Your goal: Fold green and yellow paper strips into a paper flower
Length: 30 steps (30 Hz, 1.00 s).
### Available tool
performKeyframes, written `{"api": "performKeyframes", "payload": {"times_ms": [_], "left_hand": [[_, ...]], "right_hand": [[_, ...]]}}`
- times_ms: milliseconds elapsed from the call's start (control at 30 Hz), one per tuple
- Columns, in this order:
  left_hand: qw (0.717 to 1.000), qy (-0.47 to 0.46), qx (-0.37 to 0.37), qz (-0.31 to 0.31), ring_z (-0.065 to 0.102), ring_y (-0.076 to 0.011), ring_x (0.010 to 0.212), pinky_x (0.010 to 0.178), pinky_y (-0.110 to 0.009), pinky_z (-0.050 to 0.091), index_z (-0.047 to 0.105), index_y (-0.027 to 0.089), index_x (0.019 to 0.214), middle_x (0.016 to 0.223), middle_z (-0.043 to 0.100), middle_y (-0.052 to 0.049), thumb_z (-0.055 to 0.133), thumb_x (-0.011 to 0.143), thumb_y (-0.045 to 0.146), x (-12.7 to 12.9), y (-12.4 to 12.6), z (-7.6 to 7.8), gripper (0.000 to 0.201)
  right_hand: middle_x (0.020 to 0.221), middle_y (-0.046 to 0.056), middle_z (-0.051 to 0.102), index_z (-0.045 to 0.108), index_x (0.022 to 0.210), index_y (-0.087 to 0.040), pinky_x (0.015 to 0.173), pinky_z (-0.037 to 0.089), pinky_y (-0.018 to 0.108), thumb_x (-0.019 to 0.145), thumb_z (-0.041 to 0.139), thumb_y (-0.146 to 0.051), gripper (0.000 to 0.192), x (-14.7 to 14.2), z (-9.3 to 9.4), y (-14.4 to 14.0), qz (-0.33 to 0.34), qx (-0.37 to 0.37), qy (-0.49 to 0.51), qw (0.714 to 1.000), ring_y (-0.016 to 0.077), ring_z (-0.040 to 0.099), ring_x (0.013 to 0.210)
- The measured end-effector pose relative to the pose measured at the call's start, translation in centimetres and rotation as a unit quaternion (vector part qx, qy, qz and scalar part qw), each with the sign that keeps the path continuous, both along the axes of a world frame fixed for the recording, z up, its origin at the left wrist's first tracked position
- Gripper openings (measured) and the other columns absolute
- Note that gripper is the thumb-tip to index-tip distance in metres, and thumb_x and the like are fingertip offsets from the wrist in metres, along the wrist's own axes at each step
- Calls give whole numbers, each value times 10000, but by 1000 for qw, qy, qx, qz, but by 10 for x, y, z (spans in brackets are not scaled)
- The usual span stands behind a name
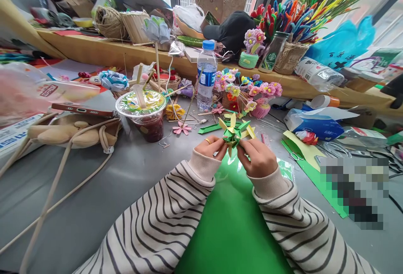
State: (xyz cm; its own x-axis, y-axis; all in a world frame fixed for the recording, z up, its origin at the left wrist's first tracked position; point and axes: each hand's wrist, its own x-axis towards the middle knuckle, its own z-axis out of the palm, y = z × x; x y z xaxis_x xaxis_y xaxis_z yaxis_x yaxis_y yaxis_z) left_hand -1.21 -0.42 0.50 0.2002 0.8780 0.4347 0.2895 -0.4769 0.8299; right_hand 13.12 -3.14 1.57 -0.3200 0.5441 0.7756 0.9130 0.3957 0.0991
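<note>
Between my two hands is a folded paper star (233,133) in green and yellow, with points sticking out on several sides. My left hand (211,146) pinches its left side, a ring on one finger. On its right side, the fingers of my right hand (257,156) are closed on it too. Beneath my forearms lies a glossy green sheet (237,223). Just behind the star are a green folded paper strip (210,128) and yellow paper strips, partly hidden by it. A pink paper flower (181,128) lies left of my left hand.
A lidded drink cup (143,116) stands to the left, near a beige bag (72,130) with long straps. Behind the star rise a water bottle (207,76) and crocheted flowers (252,91). At right are green paper (317,185), scissors (296,156) and a blue tissue pack (315,123).
</note>
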Motion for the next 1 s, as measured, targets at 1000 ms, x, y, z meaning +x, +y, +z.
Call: {"api": "performKeyframes", "payload": {"times_ms": [1000], "left_hand": [[870, -305, -368, -120, 547, -90, 470, 480, -235, 447, 506, 129, 711, 573, 568, 36, 724, 406, 209, 10, 11, 3, 383]], "right_hand": [[775, 34, 583, 563, 894, -204, 624, 441, 253, 676, 550, -199, 219, 5, 12, 0, 43, -25, 105, 993, 133, 522, 677]]}}
